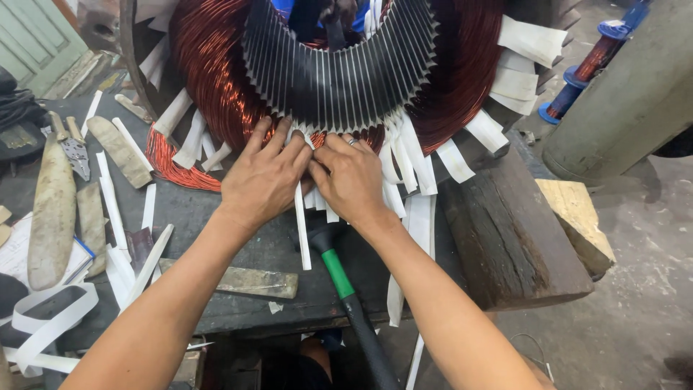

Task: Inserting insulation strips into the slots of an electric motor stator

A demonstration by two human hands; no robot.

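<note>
The stator stands at the far edge of the bench, its copper windings exposed — left hand and right hand press together on the white insulation strips; pushing hard could tear a strip or nick wire.

- The large round motor stator with black slotted steel core and copper windings ran off the top edge, so its upper half was unseen.
- The fingertips of the left hand and the right hand were tucked among the white paper insulation strips; what they pinched could not be told.
- The hammer with green-and-black handle had its head hidden beneath the hands and its end cut off below.
- The blue spools of copper wire were partly cut by the top edge.
</note>
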